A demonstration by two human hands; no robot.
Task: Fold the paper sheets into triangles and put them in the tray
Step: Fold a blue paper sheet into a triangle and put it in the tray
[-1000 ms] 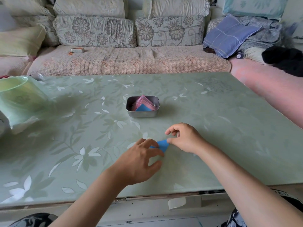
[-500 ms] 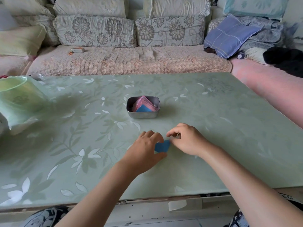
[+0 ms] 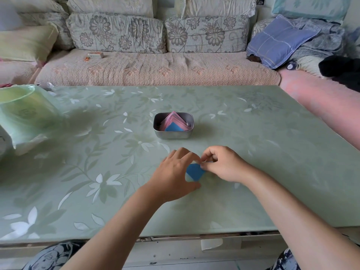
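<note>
Nearest to us, on the near side of the tray [image 3: 173, 135], our two hands meet over a blue paper [image 3: 195, 171] lying on the table [image 3: 272, 152]. Our left hand [image 3: 174, 177] lays its lightly bent fingers across the paper's left part, thumb beside its near corner. Our right hand [image 3: 224, 165] pinches the paper's far right corner between thumb and forefinger. The visible part of the paper shows a corner pointing toward us, away from the tray. Our hands cover the rest, so we cannot tell its long axis. In the tray, pink triangles [image 3: 172, 119] are stacked with a blue triangle [image 3: 174, 127] in front, tips pointing away from us. Left of the tray lies a green bag [image 3: 25, 117]. Beyond the tray stands a sofa [image 3: 155, 69].
</note>
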